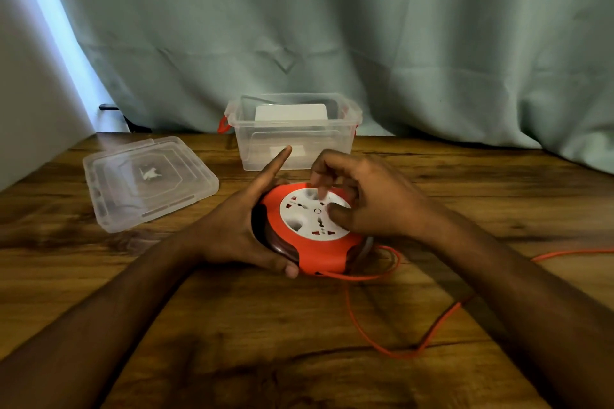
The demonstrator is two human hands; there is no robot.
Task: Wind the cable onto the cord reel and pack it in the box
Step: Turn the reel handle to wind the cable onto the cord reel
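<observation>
An orange cord reel (285, 209) with a white socket face lies flat on the wooden table at centre. My left hand (242, 225) grips its left rim, index finger pointing up. My right hand (365, 199) rests on the white socket face, fingers and thumb pressed into its recesses. An orange cable (365, 332) leaves the reel's near right side, loops over the table and runs off to the right edge. Behind the reel stands a clear plastic box (295, 142), open, with red latches.
The box's clear lid (149, 182) lies flat on the table to the left. A green curtain (332, 26) hangs behind the table's far edge. A white wall runs along the left side.
</observation>
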